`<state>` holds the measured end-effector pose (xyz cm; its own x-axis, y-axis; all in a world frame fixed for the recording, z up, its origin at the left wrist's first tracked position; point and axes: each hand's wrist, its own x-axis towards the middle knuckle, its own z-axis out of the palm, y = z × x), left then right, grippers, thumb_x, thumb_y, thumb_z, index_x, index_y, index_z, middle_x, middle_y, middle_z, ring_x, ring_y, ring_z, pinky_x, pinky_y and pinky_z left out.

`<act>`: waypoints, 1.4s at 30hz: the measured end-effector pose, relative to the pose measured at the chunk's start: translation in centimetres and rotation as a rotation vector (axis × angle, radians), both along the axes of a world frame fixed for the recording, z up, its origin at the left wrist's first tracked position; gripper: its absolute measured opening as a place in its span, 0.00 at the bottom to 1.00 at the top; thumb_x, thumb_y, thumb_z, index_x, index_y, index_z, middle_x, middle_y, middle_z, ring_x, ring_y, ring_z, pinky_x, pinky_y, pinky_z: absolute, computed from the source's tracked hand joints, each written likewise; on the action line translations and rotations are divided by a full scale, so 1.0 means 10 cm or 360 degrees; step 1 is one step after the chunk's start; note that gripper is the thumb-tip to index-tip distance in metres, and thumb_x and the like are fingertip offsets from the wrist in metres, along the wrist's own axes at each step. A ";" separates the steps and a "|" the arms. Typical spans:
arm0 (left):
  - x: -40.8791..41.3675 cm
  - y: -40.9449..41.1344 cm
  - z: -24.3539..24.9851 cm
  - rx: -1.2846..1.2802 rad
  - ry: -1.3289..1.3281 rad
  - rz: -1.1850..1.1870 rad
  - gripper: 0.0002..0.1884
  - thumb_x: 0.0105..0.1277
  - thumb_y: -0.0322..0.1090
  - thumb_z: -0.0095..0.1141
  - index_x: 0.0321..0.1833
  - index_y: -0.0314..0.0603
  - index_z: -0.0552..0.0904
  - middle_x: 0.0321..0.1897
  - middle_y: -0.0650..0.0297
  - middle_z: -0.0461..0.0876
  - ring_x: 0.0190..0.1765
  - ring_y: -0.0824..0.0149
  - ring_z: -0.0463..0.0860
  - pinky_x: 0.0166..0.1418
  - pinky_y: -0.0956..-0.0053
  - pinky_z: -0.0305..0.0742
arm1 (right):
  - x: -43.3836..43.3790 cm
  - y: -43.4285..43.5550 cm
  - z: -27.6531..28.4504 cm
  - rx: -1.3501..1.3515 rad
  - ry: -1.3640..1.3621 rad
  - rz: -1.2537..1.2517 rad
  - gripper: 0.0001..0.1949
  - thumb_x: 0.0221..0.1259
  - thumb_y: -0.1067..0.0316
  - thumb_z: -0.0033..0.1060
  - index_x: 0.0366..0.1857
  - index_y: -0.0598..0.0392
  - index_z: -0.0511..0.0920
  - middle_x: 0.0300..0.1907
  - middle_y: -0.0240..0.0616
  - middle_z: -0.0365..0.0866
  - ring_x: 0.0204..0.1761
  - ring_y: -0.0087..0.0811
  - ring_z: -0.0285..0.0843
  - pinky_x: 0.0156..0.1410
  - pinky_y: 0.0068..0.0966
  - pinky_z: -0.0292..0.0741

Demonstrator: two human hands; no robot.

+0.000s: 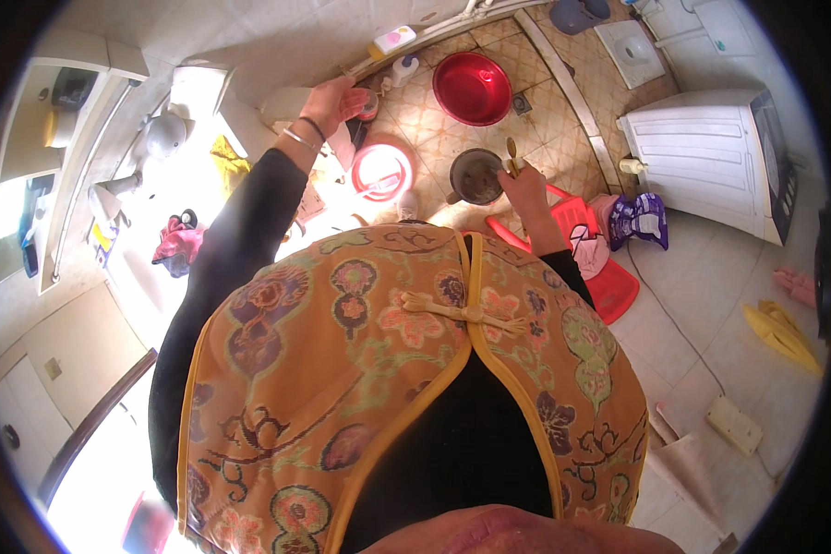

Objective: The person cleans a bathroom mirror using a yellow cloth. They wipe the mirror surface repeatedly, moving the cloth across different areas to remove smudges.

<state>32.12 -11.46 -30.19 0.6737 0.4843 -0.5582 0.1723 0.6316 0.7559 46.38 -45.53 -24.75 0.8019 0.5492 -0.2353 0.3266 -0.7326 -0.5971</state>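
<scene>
My left hand (329,107) reaches forward near the wall, palm partly showing, with nothing seen in it. Just past its fingers is a small round pink-topped item (368,105); whether they touch is unclear. My right hand (525,190) is closed at the right side of a dark round pot (476,176) holding murky grey-brown contents. From its fingers rises a gold-coloured handle (512,147) with a rounded end. What is on its lower end is hidden. Left of the pot, a pink-rimmed round basin (382,173) lies in strong sunlight with a pale object inside.
A red basin (472,90) sits on the tiled floor near a drain (521,104). At right are a red plastic chair (613,291), a purple package (638,220) and a white washing machine (699,163). A cable (672,322) crosses the floor. A white sink counter (142,249) stands left.
</scene>
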 end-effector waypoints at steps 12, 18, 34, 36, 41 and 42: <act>-0.62 -0.75 0.65 0.0401 -0.0279 -0.0518 0.21 0.65 0.50 0.59 0.50 0.38 0.81 0.45 0.63 0.83 0.51 0.70 0.79 0.59 0.74 0.70 | 0.00 0.87 0.46 0.0845 0.0153 0.0278 0.12 0.55 0.64 0.65 0.35 0.61 0.80 0.24 0.35 0.79 0.26 0.22 0.74 0.33 0.25 0.71; -0.73 -0.87 1.02 0.0850 -0.0123 -0.0292 0.22 0.64 0.49 0.61 0.48 0.34 0.81 0.40 0.64 0.82 0.46 0.74 0.77 0.54 0.79 0.70 | -0.23 1.45 0.75 0.1246 0.0388 0.0477 0.09 0.57 0.72 0.66 0.40 0.60 0.80 0.26 0.25 0.77 0.24 0.12 0.68 0.29 0.15 0.68; -2.67 -0.21 0.14 0.0892 0.0300 0.0763 0.19 0.70 0.42 0.50 0.61 0.46 0.73 0.37 0.70 0.74 0.37 0.74 0.74 0.40 0.79 0.73 | -0.21 2.14 0.79 0.1550 0.1872 0.0632 0.18 0.70 0.49 0.48 0.37 0.55 0.75 0.33 0.36 0.80 0.34 0.26 0.77 0.43 0.27 0.76; -2.97 -0.02 -0.47 0.1132 0.0325 0.1042 0.08 0.69 0.41 0.52 0.39 0.48 0.71 0.23 0.72 0.67 0.25 0.75 0.67 0.29 0.80 0.63 | -0.13 2.15 0.73 0.1428 0.1827 0.0629 0.18 0.70 0.49 0.48 0.38 0.54 0.76 0.36 0.37 0.81 0.38 0.27 0.79 0.46 0.27 0.77; -3.25 0.49 -1.04 0.0771 0.0356 0.1312 0.19 0.66 0.45 0.55 0.17 0.48 0.70 0.09 0.71 0.64 0.12 0.72 0.63 0.18 0.78 0.55 | 0.12 2.21 1.09 0.1621 0.1362 0.0641 0.17 0.70 0.51 0.48 0.38 0.55 0.77 0.37 0.37 0.82 0.36 0.27 0.78 0.46 0.27 0.77; -3.37 0.56 -1.26 0.0826 0.0472 0.1267 0.19 0.66 0.46 0.54 0.18 0.47 0.71 0.10 0.70 0.65 0.12 0.72 0.64 0.18 0.77 0.56 | 0.12 2.25 1.24 0.1656 0.1229 0.0695 0.16 0.71 0.53 0.48 0.37 0.55 0.78 0.36 0.36 0.81 0.35 0.26 0.77 0.45 0.25 0.76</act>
